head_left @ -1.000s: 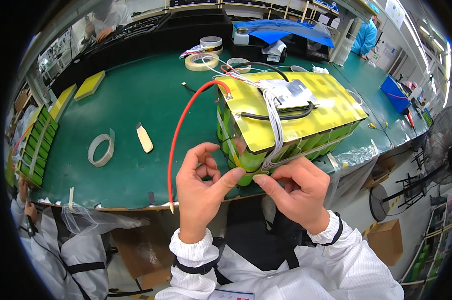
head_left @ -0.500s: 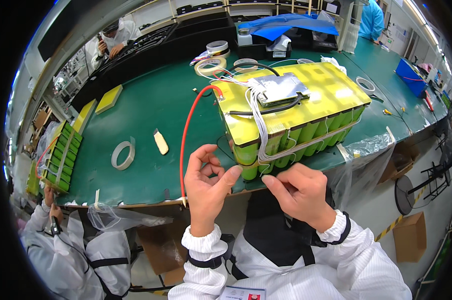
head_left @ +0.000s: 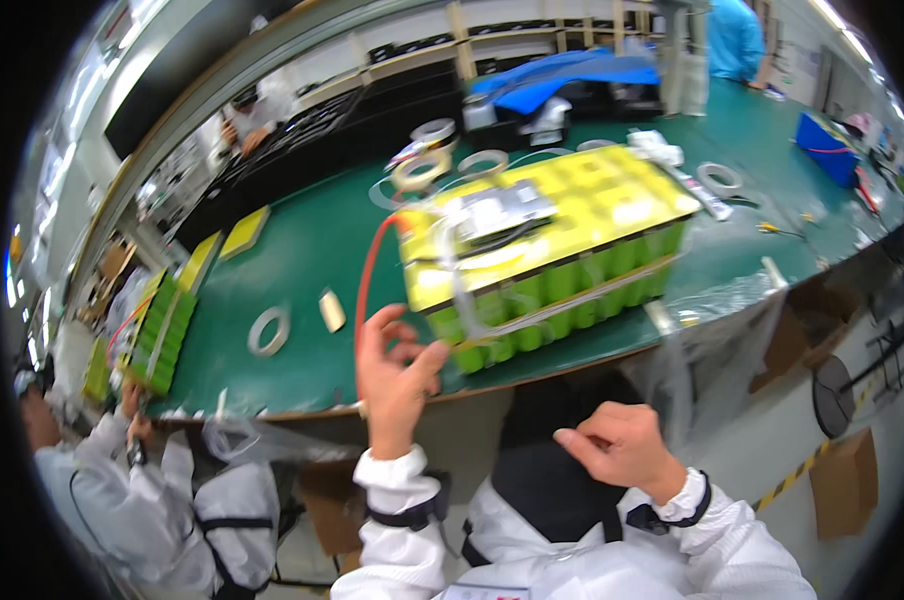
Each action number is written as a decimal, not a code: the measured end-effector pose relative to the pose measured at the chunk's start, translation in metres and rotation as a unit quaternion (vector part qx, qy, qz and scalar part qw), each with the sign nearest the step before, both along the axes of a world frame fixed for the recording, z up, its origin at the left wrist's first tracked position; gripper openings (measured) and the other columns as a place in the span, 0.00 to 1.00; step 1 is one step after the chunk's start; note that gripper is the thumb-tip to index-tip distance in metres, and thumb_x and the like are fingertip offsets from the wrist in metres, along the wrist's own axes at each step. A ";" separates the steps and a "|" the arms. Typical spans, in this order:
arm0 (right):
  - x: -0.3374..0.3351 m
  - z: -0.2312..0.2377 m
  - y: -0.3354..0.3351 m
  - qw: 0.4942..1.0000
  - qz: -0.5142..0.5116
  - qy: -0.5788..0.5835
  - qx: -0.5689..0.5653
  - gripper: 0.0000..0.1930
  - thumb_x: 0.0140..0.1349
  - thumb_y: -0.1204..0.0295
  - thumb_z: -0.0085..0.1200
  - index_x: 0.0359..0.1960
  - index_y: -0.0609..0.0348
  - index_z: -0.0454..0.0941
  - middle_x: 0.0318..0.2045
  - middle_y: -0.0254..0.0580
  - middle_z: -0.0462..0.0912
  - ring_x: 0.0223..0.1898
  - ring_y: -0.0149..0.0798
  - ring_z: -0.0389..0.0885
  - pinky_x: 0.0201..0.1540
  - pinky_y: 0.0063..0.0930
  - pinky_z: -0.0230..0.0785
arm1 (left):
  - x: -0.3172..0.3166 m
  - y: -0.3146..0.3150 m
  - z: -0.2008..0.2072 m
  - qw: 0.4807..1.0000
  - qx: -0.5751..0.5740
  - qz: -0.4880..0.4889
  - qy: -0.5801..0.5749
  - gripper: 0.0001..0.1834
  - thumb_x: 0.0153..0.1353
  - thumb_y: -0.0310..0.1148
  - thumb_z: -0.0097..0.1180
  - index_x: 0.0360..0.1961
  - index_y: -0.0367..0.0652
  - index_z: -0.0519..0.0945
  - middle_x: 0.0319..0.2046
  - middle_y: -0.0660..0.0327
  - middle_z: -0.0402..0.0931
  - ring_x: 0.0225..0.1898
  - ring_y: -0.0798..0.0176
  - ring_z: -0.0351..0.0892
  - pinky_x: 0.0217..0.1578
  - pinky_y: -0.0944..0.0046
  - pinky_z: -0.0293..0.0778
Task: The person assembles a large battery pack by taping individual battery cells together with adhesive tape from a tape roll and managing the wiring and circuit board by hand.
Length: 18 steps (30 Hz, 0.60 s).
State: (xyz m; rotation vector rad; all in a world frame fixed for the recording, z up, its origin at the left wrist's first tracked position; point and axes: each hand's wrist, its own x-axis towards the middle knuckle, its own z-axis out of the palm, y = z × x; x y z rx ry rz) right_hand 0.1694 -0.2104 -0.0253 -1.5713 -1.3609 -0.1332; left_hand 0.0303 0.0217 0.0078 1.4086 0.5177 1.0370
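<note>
A large battery pack (head_left: pixel 562 295) of green cells with yellow panels stands near the front edge of the green table. On its top lies a silver-covered circuit module (head_left: pixel 505 210), with a bundle of white wires (head_left: pixel 456 285) running down the front. From its left corner a thick red cable (head_left: pixel 368 285) bends down behind my left hand (head_left: pixel 397 372). That hand is beside the pack's front left corner, thumb and fingers apart and loosely bent. Away from the pack, in front of the table edge, my right hand (head_left: pixel 620 447) is closed, thumb against curled fingers; anything inside is hidden.
A tape roll (head_left: pixel 269 331) and a pale scraper-like piece (head_left: pixel 331 311) lie left of the pack. More tape rolls (head_left: pixel 422 170) sit behind it. At far left, a co-worker (head_left: pixel 122 490) handles another green pack (head_left: pixel 159 335). Clear plastic film (head_left: pixel 707 335) hangs off the front edge.
My right hand has drawn back from the pack's front, down and to the right. My left hand stays by the corner. The view has shifted and blurred slightly.
</note>
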 end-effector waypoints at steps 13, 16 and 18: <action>0.075 0.020 -0.067 0.988 -0.072 0.110 0.085 0.10 0.55 0.71 0.70 0.20 0.57 0.82 0.15 0.35 0.74 0.13 0.32 0.70 0.16 0.25 0.60 | -0.013 0.001 -0.013 0.997 0.069 0.018 -0.013 0.23 0.65 0.28 0.62 0.56 0.37 0.66 0.43 0.61 0.72 0.28 0.73 0.71 0.21 0.72 0.69; 0.099 0.026 -0.072 0.981 -0.111 0.114 0.111 0.10 0.54 0.71 0.70 0.20 0.57 0.82 0.15 0.34 0.73 0.14 0.32 0.69 0.17 0.26 0.60 | -0.019 0.006 -0.015 0.997 0.070 0.010 -0.014 0.22 0.66 0.30 0.61 0.56 0.39 0.66 0.43 0.62 0.72 0.28 0.73 0.70 0.21 0.71 0.70; 0.116 0.030 -0.070 0.977 -0.115 0.110 0.141 0.08 0.54 0.72 0.70 0.22 0.57 0.82 0.16 0.35 0.74 0.14 0.34 0.69 0.16 0.27 0.60 | -0.022 0.006 -0.015 0.997 0.080 0.020 -0.008 0.22 0.67 0.29 0.60 0.57 0.39 0.66 0.43 0.62 0.72 0.28 0.72 0.70 0.21 0.71 0.70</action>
